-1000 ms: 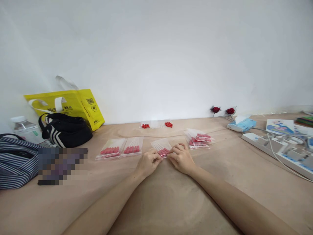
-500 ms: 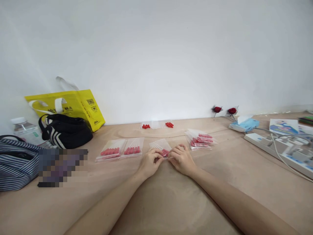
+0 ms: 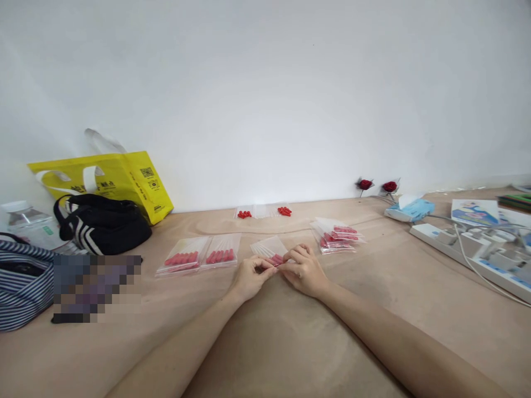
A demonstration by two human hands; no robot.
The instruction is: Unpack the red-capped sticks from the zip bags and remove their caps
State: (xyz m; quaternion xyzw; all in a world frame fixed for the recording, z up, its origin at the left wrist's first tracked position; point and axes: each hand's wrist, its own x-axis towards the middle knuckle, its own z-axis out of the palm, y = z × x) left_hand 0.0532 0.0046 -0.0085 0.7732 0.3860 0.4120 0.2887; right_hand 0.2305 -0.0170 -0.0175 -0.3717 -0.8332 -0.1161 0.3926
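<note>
From where I stand, both hands meet over one small clear bag (image 3: 265, 243) lying on the table (image 3: 265, 354), red-ended sticks inside it. The left hand (image 3: 254, 278) pinches its near edge between thumb and fingertips; the right hand (image 3: 305, 272) grips the same edge just beside it, fingers curled.

This bag has its contents in, so I'd judge the filling done and only the edge unfinished; whether it is sealed, I can't tell. Two neat stacks, the left stack (image 3: 179, 257) and the middle stack (image 3: 221, 254), lie beyond the left hand, and a looser pile (image 3: 337, 236) beyond the right; all look filled. At the wall (image 3: 265, 110), two small clusters of red pieces, one cluster (image 3: 244, 214) left of the other cluster (image 3: 284, 211), lie apart, perhaps left to do.
</note>
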